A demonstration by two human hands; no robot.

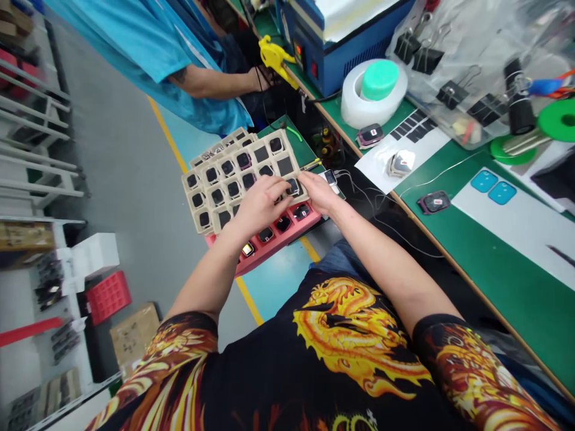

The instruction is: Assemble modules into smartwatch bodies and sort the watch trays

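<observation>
Beige molded tray [251, 145] of square black-faced watch screens, overlapping a red tray [269, 248] at six o'clock; left hand [258, 203] and right hand [318, 191] on the beige rows, grip of each impossible to tell.

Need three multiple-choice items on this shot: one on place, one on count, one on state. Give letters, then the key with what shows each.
1. Where is the red tray relative to the beige tray?
A. Next to it, on the side nearer the person
B. On the far side, by the co-worker
C. Stacked on top of it

2. How many teal rounded squares lie on the white sheet?
A. One
B. Two
C. Four

3. What is the left hand doing?
A. Gripping the red tray's edge
B. Resting on the green bench
C. Spread palm-down over the beige tray

Key:
1. A: the red tray sits below the beige tray, toward the person's torso.
2. B: two squares lie side by side.
3. C: its extended fingers lie over the compartments.
</observation>
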